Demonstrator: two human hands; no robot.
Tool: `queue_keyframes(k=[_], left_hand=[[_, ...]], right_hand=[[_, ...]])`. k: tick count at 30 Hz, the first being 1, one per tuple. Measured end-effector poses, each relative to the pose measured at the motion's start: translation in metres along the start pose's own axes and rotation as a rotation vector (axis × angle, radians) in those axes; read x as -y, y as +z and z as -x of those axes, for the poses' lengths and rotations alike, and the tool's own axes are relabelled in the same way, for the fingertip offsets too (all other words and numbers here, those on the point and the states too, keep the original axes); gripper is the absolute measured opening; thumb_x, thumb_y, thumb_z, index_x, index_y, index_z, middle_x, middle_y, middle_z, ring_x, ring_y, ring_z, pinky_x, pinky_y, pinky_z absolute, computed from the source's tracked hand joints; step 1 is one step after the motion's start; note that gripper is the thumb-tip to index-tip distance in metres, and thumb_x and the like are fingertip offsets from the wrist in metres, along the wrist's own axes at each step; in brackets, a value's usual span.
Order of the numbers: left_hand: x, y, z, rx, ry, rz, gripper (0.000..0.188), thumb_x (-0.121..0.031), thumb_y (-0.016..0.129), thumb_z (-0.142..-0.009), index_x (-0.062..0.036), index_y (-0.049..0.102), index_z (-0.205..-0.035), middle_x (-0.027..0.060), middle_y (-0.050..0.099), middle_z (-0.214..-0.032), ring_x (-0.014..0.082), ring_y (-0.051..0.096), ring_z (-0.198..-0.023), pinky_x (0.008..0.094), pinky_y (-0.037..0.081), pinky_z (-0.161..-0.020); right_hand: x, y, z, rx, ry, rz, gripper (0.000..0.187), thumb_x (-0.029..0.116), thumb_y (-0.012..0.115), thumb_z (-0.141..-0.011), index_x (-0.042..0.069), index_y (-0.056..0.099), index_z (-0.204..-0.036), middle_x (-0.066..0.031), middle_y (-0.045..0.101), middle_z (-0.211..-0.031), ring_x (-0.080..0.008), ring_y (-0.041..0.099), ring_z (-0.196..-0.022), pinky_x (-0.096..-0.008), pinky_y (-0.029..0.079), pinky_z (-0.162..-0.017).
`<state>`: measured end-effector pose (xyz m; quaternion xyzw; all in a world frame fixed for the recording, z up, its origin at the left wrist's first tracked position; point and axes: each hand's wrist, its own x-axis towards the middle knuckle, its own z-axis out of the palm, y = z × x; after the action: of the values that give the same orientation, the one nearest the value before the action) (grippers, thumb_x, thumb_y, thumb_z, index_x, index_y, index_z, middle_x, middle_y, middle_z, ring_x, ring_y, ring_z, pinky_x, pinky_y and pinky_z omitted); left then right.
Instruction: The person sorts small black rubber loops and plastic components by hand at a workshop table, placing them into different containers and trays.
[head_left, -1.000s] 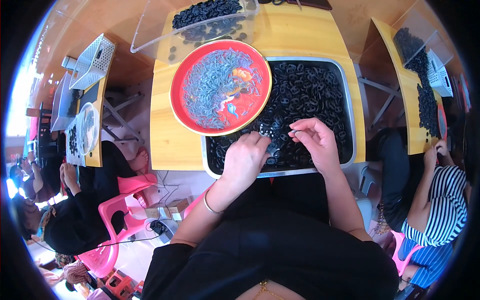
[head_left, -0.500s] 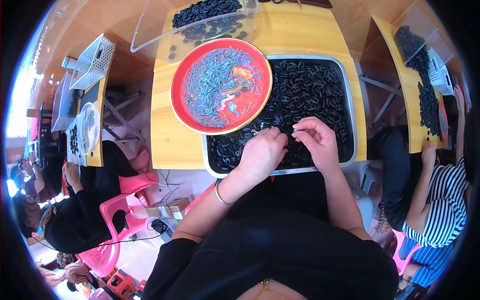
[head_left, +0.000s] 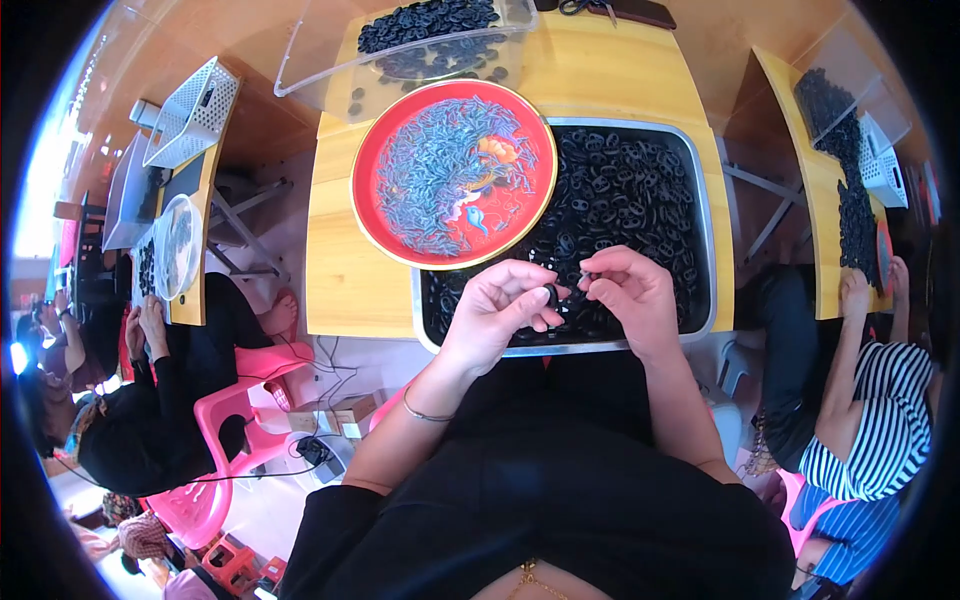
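My left hand (head_left: 500, 308) has its thumb and fingers closed on a small black oval piece (head_left: 552, 295), held just over the near part of a metal tray (head_left: 709, 262). Beside it, my right hand (head_left: 634, 302) pinches a tiny greyish pin (head_left: 586, 276) between thumb and forefinger; its exact kind is too small to make out. The tray is filled with many black oval pieces (head_left: 632, 190) that have holes in them. Overlapping its left side, a round red tray (head_left: 538, 196) with a gold rim and flower print carries a heap of small grey screw-like pins (head_left: 415, 160).
Behind the red tray, a clear plastic bin (head_left: 310, 75) lies with black round pieces (head_left: 425, 28) on the wooden table (head_left: 335, 285). Scissors (head_left: 580, 6) are at the far edge. People work at side tables left and right, near a pink chair (head_left: 215, 420).
My left hand has drawn back and turned, now showing a black piece in its fingers. My right hand stays nearly in place, still pinching. The whole view has shifted slightly.
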<state>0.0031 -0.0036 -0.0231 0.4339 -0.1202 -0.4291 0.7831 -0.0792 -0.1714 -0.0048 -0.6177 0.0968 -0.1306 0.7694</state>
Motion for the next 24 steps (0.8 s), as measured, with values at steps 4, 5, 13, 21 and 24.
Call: queue_keyframes(k=[4,5,13,21,24], left_hand=[[-0.004,-0.002,0.004,0.005,-0.052,0.183,0.025,-0.003,0.053,-0.089,-0.0020,0.054,-0.113,0.0122,0.063,-0.098,0.0156,0.064,-0.080,0.0225,0.052,-0.068],[-0.004,-0.003,0.005,0.007,-0.041,0.191,0.026,-0.001,0.052,-0.089,-0.0015,0.053,-0.115,0.0121,0.063,-0.099,0.0160,0.064,-0.082,0.0231,0.053,-0.070],[-0.007,0.000,0.006,-0.054,0.069,0.065,0.024,0.004,0.053,-0.087,0.0016,0.052,-0.110,0.0129,0.062,-0.099,0.0183,0.065,-0.083,0.0254,0.054,-0.072],[-0.002,-0.003,0.007,-0.028,0.187,-0.035,0.022,0.005,0.053,-0.086,0.0017,0.053,-0.108,0.0106,0.062,-0.097,0.0155,0.063,-0.084,0.0248,0.053,-0.075],[-0.004,-0.001,0.007,-0.035,0.188,-0.036,0.023,0.005,0.052,-0.087,0.0018,0.053,-0.110,0.0098,0.061,-0.097,0.0146,0.063,-0.085,0.0244,0.052,-0.076]], right_hand=[[-0.001,0.009,0.000,0.088,0.042,-0.048,0.019,-0.004,0.059,-0.082,-0.001,0.058,-0.101,-0.0038,0.058,-0.091,-0.0081,0.057,-0.082,-0.0213,0.047,-0.071],[0.003,0.014,0.001,0.056,0.076,-0.083,0.022,-0.004,0.059,-0.082,0.000,0.056,-0.104,-0.0040,0.058,-0.093,-0.0077,0.057,-0.083,-0.0214,0.047,-0.073],[-0.003,0.021,0.000,0.088,0.041,-0.055,0.016,-0.003,0.058,-0.083,-0.001,0.056,-0.099,-0.0053,0.060,-0.095,-0.0082,0.058,-0.085,-0.0214,0.047,-0.076],[-0.001,0.022,0.002,0.037,0.079,-0.016,0.012,-0.002,0.060,-0.083,0.000,0.057,-0.095,-0.0042,0.061,-0.091,-0.0079,0.058,-0.083,-0.0215,0.047,-0.073],[-0.003,0.022,0.000,0.013,0.011,0.121,0.012,-0.001,0.061,-0.081,0.000,0.059,-0.093,-0.0042,0.062,-0.087,-0.0077,0.059,-0.077,-0.0217,0.048,-0.070]])
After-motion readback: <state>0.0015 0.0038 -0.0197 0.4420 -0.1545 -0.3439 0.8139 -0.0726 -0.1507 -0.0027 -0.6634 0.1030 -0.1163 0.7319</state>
